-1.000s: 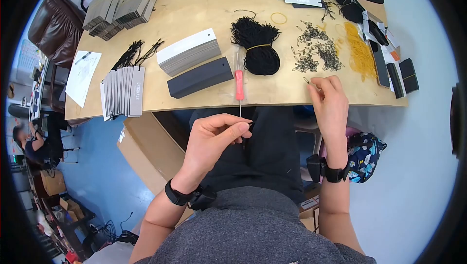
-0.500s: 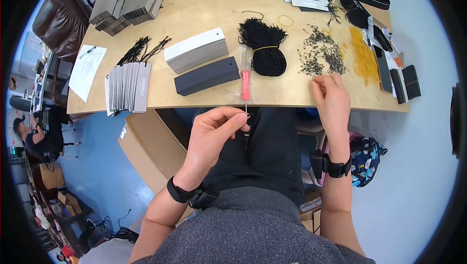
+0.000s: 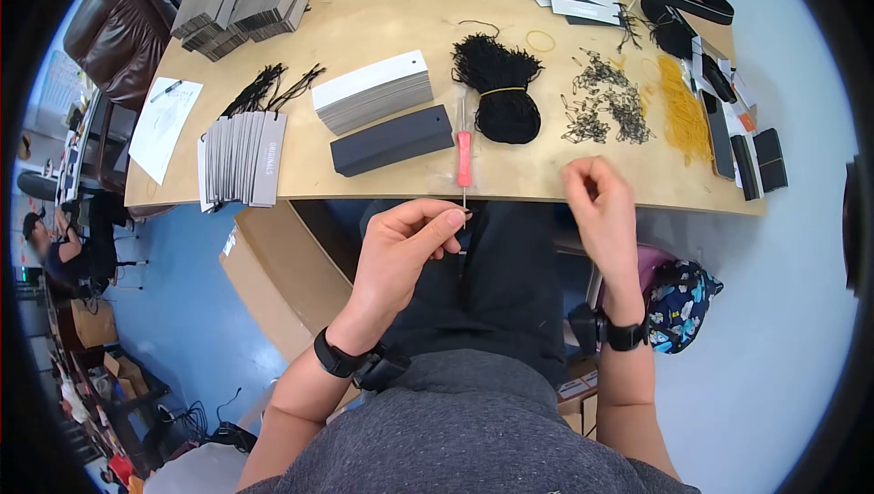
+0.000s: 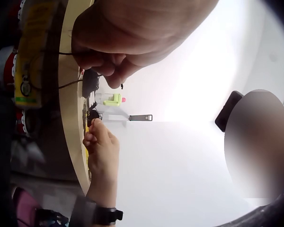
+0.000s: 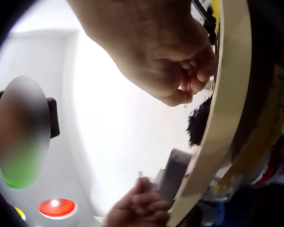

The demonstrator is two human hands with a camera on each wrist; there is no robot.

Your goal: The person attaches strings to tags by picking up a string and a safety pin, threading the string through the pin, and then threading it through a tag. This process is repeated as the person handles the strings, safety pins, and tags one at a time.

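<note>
1. Black cord [image 4: 64, 53] hangs in a thin loop from my left hand [image 3: 401, 244], thumb and forefinger pinched on it, just off the front edge of the table [image 3: 391, 30].
2. My right hand [image 3: 601, 212] has its fingertips together; the wrist feed shows me a small wire pin [image 5: 186, 104] between them, apart from the cord.
3. I judge us partway: the fanned grey tags [image 3: 241, 157] already carry black strings, while the white-topped stack [image 3: 373, 93] and dark block [image 3: 391, 141] look unstrung. Pin and cord are not yet joined.
4. Textures I notice: a wiry, tangled pin heap [image 3: 626, 110]; a soft, banded cord bundle [image 3: 505, 116]; a screwdriver [image 3: 464, 159], pinkish-red handle, slim metal shaft pointing towards my left fingertips.
</note>
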